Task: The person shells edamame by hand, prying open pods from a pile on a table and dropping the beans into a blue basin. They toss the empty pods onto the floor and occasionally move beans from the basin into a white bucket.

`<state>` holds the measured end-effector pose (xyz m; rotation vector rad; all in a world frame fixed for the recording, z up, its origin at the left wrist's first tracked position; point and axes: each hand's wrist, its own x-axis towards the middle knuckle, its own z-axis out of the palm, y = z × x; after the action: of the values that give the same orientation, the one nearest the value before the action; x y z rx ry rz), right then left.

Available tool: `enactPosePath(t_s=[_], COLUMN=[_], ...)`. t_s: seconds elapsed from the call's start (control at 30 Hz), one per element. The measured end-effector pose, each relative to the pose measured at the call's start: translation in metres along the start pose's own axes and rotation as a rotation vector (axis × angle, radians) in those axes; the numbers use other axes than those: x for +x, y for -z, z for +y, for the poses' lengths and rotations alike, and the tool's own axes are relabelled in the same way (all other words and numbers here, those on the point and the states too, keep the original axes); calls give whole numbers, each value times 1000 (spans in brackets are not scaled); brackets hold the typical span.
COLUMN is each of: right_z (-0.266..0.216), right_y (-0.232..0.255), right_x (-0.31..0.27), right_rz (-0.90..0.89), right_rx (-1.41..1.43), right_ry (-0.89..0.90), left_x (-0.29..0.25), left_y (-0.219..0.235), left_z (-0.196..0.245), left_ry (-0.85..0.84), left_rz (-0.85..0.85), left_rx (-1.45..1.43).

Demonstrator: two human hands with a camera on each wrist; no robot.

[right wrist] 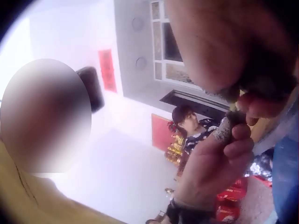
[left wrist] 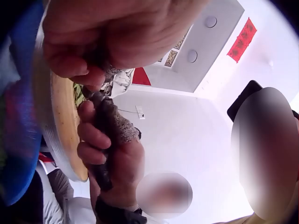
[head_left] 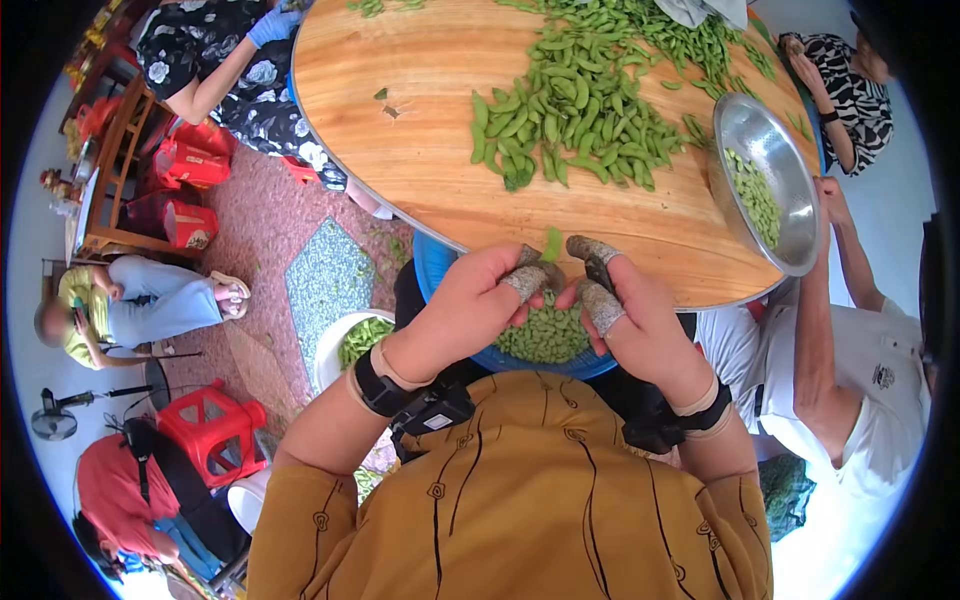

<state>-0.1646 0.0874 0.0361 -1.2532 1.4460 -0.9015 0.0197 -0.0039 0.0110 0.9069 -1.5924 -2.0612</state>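
In the head view a green pod [head_left: 553,243] sticks up from the fingertips of the left hand [head_left: 455,310], whose thumb and forefinger pinch it. Close on its right is the right hand [head_left: 645,325], fingers bent, with nothing visible in its grip. Grey-brown wraps cover thumbs and forefingers of both hands. Below the hands, shelled beans [head_left: 545,335] lie in a blue basin [head_left: 430,262]. The left wrist view shows the curled fingers of the right hand [left wrist: 112,140] close to the left hand [left wrist: 112,37]. Pale green shows between left hand [right wrist: 215,163] and right hand [right wrist: 224,46].
Unshelled pods [head_left: 590,110] are heaped on the round wooden table [head_left: 400,130]. A metal bowl [head_left: 795,170] with beans tilts at its right edge. A white bucket [head_left: 330,350] of pods stands left of the basin. Other people are around the table; a red stool [head_left: 215,430] is lower left.
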Motion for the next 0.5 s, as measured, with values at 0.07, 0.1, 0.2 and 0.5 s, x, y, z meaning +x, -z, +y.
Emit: enactPosePath(t_s=[0.07,0.1,0.2,0.5], right_z=[-1,-1,-9,-24], right_y=[-2,-3,-3,-9], right_x=[0,0,-1,2], right_rz=[-10,-19,-85,-148], right_rx=[-14,-28,205,521], right_ry=[36,72,-134,-327], left_x=[0,0,-3,-13], left_y=[0,0,1,3], left_z=[1,0,-6,-12], left_ry=[41,40,-32,-616], left_rz=[-69,-68,-41,126], left_rx=[22,19,179,781])
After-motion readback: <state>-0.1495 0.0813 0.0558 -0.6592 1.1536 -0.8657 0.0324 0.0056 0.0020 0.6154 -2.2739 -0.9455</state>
